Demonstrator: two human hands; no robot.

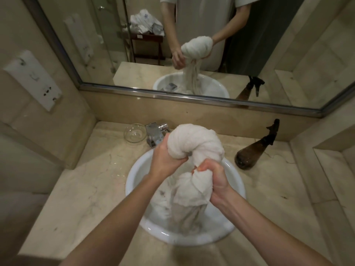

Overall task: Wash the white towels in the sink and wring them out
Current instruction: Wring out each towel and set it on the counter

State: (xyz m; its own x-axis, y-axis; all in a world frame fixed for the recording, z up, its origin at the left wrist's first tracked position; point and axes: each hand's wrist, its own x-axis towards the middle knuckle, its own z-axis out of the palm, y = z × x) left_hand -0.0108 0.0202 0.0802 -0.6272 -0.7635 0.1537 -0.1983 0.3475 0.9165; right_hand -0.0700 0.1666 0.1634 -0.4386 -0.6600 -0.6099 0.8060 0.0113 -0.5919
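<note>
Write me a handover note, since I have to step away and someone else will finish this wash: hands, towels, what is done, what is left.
Left hand: grips the upper end of the twisted white towel, held above the sink.
Right hand: grips the same towel lower down; its loose tail hangs into the basin.
More wet white cloth lies in the sink, under the tail.
Done: this towel is wet and twisted into a tight loop, mid-wring.
Left: finish wringing it, set it aside, then wash and wring what remains in the basin.
Nearby: faucet, glass bowl, brown spray bottle.
</note>
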